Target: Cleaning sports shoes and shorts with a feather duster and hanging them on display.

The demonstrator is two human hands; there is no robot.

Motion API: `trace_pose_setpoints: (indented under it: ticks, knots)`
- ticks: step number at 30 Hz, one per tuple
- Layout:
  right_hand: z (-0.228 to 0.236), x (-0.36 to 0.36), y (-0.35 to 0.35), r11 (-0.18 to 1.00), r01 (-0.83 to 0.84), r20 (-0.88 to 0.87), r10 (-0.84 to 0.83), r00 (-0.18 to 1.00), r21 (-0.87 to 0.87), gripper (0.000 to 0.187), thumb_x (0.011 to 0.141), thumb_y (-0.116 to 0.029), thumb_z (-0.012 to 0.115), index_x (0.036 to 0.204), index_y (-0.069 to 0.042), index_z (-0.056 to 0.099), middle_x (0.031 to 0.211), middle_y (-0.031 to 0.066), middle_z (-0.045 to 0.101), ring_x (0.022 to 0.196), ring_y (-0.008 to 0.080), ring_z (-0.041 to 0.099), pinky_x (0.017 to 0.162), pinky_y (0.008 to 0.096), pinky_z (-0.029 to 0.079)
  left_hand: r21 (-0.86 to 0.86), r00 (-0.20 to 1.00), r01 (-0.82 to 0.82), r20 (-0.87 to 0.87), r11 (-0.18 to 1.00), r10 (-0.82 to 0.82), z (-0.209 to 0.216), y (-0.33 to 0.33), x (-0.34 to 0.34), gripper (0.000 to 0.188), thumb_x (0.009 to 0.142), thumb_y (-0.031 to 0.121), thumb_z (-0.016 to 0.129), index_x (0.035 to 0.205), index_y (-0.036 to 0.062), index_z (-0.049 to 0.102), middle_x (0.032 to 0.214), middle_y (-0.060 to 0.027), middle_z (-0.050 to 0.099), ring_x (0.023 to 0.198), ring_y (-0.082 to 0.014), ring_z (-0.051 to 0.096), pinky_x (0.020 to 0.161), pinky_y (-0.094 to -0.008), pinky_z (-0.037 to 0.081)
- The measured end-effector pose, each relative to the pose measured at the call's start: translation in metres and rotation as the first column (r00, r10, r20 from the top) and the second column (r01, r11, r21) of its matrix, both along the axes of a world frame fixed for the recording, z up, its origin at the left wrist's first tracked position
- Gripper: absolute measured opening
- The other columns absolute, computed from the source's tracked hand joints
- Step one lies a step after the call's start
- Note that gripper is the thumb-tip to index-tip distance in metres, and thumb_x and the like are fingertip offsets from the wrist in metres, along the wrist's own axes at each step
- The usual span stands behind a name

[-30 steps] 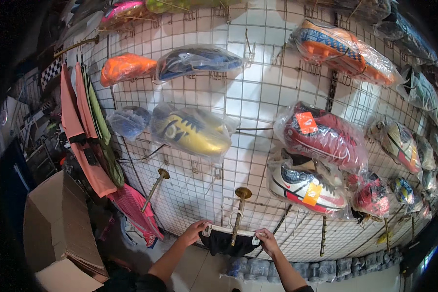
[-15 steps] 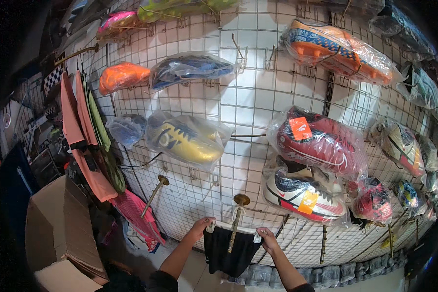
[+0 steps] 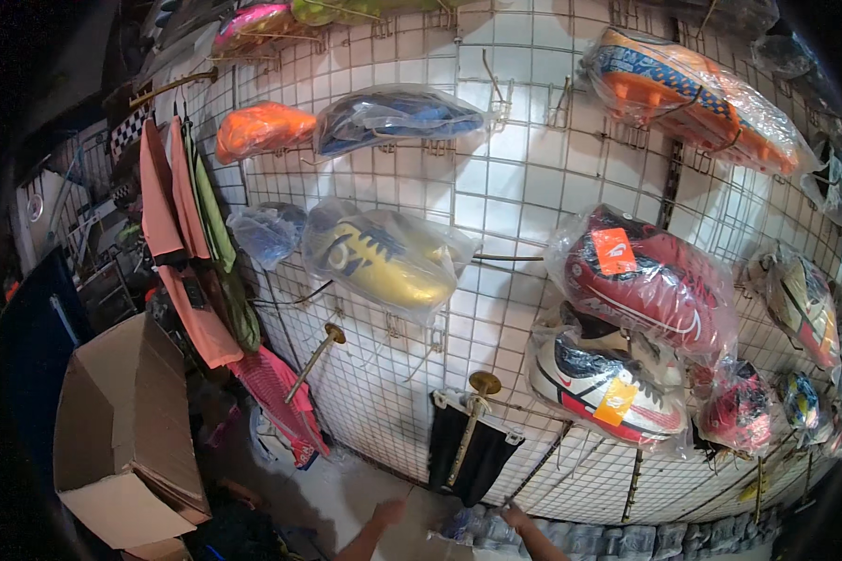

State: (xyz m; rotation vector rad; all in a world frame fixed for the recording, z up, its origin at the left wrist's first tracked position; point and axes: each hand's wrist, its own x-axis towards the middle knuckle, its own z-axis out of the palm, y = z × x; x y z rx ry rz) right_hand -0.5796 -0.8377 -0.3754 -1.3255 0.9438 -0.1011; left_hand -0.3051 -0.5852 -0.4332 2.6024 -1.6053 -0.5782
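Observation:
Black shorts hang from a clip hanger on a gold-coloured rod that juts from the wire grid wall. The rod crosses in front of the shorts. My left hand is low, to the left of the shorts and apart from them, over the floor. Just beneath their lower right corner is my right hand, in front of the grey wrapped bundles at the wall's foot. Nothing shows in either hand. Motion and small size leave the fingers of both too unclear to read.
Bagged shoes hang on the grid: a yellow one, a red one and a white one. Another bare rod sticks out at left. Coral garments hang beside it, above an open cardboard box.
Both hands have let go of the hanger's ends and dropped down toward the lower edge. The shorts now hang on the rod by themselves. The view has shifted slightly left.

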Motion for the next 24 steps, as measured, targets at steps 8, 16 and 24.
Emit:
trace_pose_setpoints:
  ticks: [8,16,24]
  knots:
    - [-0.077,-0.060,0.051,0.790,-0.607,-0.527,0.482,0.700,-0.083,0.049,0.080,-0.038,0.061,0.120,-0.010,0.051,0.114,0.0164,0.057,0.098,0.0293,0.057,0.072,0.0388,0.051,0.174,0.242,-0.701,-0.854,0.692,0.460,-0.022,0.203,-0.087,0.024,0.090,0.030,0.052,0.097,0.0100,0.063,0.098,-0.0088,0.065,0.088,-0.0253,0.062,0.080,-0.0459,0.047]
    - [-0.067,-0.017,0.098,0.556,-0.821,-0.562,0.641,0.523,-0.129,0.041,0.080,-0.042,0.060,0.106,-0.010,0.058,0.102,0.0156,0.062,0.093,0.0285,0.060,0.075,0.0399,0.050,0.647,-0.485,-0.761,-0.521,-0.046,0.702,-0.014,0.377,-0.218,0.026,0.090,0.031,0.051,0.101,0.0108,0.062,0.099,-0.0094,0.065,0.082,-0.0254,0.063,0.075,-0.0443,0.049]
    - [-0.148,0.012,0.138,0.273,-0.946,-0.583,0.745,0.324,-0.177,0.038,0.080,-0.046,0.059,0.094,-0.011,0.064,0.092,0.0150,0.066,0.087,0.0278,0.063,0.079,0.0410,0.049,0.165,0.191,-0.920,-0.605,0.356,0.773,-0.049,0.378,-0.273,0.038,0.083,0.042,0.055,0.101,0.0100,0.064,0.088,-0.0110,0.068,0.081,-0.0224,0.065,0.074,-0.0417,0.050]
